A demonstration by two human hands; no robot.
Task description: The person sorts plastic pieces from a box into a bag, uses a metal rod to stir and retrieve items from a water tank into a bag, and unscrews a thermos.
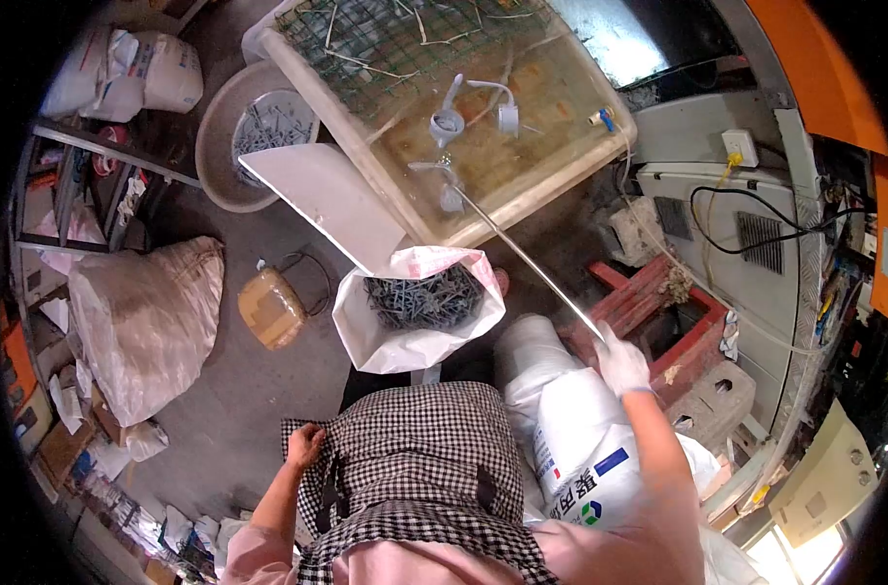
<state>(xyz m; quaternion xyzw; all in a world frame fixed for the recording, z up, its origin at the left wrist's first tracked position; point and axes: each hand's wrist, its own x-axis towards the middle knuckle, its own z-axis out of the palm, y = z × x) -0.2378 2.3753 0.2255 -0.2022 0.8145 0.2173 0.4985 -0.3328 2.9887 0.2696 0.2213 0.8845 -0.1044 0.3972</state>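
Note:
My right hand (622,366), in a white glove, is closed round the end of a long thin metal rod (532,255). The rod slants up and left over the edge of a large pale tub (551,200) of murky water. Its far tip is beside a light grey moulded plastic piece (452,199); I cannot tell if they touch. Two similar pieces, one round (446,125) and one upright (508,118), lie farther in. My bare left hand (307,444) has its fingers curled on the edge of my checked apron (414,429).
An open white sack (356,336) full of dark grey slender pieces (424,300) stands before me. A white board (322,200) leans between it and a round basin (215,146). Green mesh (366,49) covers the tub's far part. Full white sacks (580,429) and a red metal frame (702,331) are at right.

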